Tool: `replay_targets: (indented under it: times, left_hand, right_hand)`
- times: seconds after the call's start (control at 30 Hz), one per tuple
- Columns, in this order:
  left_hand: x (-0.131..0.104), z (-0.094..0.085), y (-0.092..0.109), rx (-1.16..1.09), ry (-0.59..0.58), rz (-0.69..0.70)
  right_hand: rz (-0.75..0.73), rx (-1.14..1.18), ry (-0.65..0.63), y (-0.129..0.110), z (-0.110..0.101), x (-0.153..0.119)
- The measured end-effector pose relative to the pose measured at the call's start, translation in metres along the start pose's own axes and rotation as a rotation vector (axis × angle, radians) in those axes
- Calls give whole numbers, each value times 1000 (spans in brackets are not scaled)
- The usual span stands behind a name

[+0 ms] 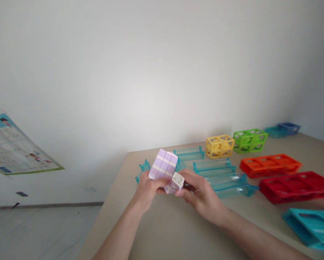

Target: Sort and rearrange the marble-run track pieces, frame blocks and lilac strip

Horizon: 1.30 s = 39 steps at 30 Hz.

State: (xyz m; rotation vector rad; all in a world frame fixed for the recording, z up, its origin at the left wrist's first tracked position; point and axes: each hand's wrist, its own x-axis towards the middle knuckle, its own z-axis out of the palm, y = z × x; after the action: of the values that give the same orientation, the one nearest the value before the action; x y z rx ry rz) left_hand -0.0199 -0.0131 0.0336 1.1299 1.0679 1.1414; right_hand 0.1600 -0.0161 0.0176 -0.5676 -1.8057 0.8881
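A lilac block piece with white bands [163, 164], like several joined cubes, is tilted up above the table. My left hand [145, 187] is closed on its lower left side, with the thumb across the front. A small block with a whitish square end [177, 180] sits against the lower right of the lilac piece. My right hand [201, 191] pinches this small block from the right. Whether the two pieces are joined cannot be seen, as my fingers hide part of the contact.
On the beige table [162, 231], clear blue plastic channels [218, 177] lie behind my hands. Rightward stand a yellow frame [220, 146], a green frame [250, 141], an orange frame [270, 165], a red frame [297, 186] and a teal frame [312, 227]. A white wall [156, 72] rises behind.
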Motion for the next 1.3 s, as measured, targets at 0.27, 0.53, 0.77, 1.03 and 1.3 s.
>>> replay_targets:
  times: [0.27,0.53,0.77,1.03,1.3]
  left_hand:
    - [3,-8,-1,-117,-272,-284]
    - [3,-4,-7,-262,-261,-289]
    - [-4,5,-6,-315,-200,-206]
    - [-5,12,-6,-365,-125,-195]
    - [-6,8,-4,-359,-191,-325]
  right_hand:
    - [356,481,-193,0,4,-4]
    - [272,433,-134,-7,1,1]
    - [193,413,-41,-12,2,1]
    - [180,415,-13,-18,-1,3]
    - [166,571,-231,-24,-7,5]
